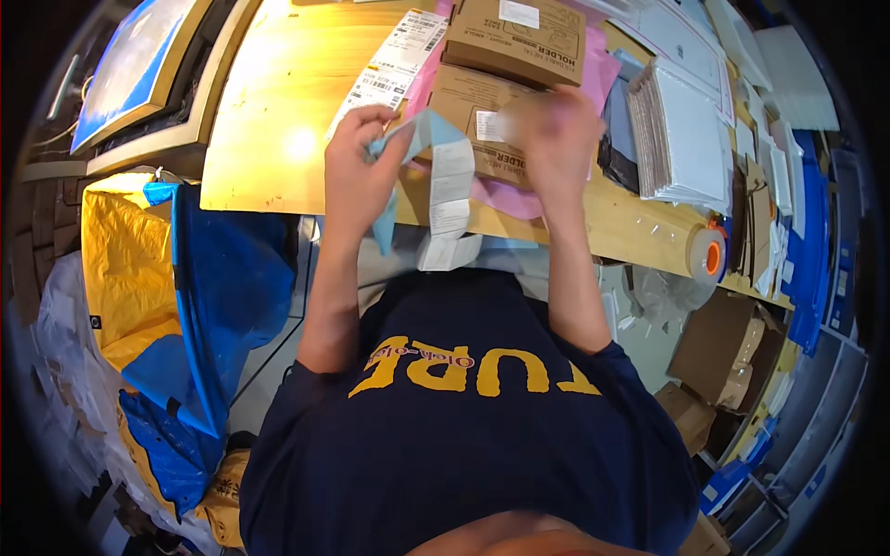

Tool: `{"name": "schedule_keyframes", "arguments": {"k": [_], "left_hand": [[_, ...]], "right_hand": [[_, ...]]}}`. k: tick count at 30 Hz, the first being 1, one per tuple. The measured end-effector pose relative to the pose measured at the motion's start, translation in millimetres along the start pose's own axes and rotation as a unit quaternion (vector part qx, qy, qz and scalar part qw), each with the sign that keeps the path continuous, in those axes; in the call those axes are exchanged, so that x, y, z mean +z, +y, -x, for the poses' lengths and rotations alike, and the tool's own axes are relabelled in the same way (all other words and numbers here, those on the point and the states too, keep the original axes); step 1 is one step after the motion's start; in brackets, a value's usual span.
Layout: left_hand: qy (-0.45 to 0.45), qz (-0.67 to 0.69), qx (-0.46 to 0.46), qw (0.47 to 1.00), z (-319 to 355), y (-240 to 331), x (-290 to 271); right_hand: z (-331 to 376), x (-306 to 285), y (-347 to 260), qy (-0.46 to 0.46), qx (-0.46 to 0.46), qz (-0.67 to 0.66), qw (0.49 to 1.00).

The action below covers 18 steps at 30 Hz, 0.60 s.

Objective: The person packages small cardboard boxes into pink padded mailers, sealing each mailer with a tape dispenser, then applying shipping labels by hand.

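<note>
My left hand is closed on a strip of small white labels with light-blue backing, which loops over and hangs past the table's front edge. Beside it lies a brown cardboard box with a small white label on its top. Over the right part of that box is my right hand, its fingers smeared by motion, so whether they hold anything is unclear. A second brown box sits just behind, also with a white label. Pink wrapping spreads underneath both boxes.
Printed shipping labels lie left of the boxes on the wooden table. To the right stand a stack of white padded mailers and a tape roll at the edge. A yellow and blue bag hangs at the left.
</note>
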<state>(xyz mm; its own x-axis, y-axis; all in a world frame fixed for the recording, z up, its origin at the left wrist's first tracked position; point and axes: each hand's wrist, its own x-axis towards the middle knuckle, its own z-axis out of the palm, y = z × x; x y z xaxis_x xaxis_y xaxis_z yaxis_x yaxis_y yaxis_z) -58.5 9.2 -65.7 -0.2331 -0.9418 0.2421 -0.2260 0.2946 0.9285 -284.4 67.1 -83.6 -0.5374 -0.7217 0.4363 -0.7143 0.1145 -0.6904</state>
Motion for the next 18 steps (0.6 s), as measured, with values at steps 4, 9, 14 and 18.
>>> {"name": "schedule_keyframes", "arguments": {"k": [4, 9, 14, 18], "left_hand": [[-0.002, 0.073, -0.022, 0.997, -64.9, -18.1, 22.0], [-0.109, 0.01, -0.006, 0.994, -106.7, 17.0, 65.2], [-0.039, 0.105, 0.029, 0.993, -48.1, 58.2, 33.1], [-0.044, 0.097, 0.037, 0.994, 6.2, 48.3, 8.2]], "right_hand": [[-51.2, -6.5, 9.8, 0.099, 0.032, -0.056, 0.993], [-92.6, 3.2, 21.6, -0.078, 0.102, -0.235, 0.964], [-47.0, -46.0, -38.3, -0.097, 0.131, -0.303, 0.939], [23.5, -66.1, -58.6, -0.118, 0.135, -0.316, 0.932]]}}
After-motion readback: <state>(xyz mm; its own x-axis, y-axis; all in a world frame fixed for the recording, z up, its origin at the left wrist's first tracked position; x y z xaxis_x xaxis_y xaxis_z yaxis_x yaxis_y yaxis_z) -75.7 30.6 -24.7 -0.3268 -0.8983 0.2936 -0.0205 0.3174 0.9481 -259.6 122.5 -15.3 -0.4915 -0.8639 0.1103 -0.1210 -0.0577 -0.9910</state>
